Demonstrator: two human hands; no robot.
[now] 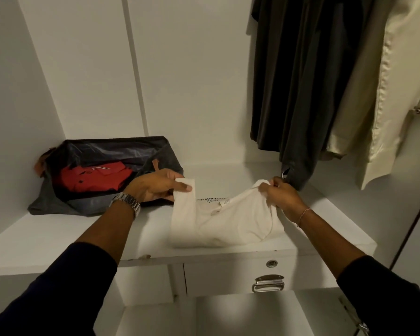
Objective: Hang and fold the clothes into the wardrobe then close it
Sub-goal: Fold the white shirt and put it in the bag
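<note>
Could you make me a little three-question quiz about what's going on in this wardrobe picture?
1. True or false: both hands grip the white shirt.
2. What lies inside the open grey bag: A) red shirt, B) shoes, C) towel?
3. Which wrist wears the metal watch?

Key:
1. True: left hand and right hand each pinch an edge.
2. A, the red shirt.
3. Left.
</note>
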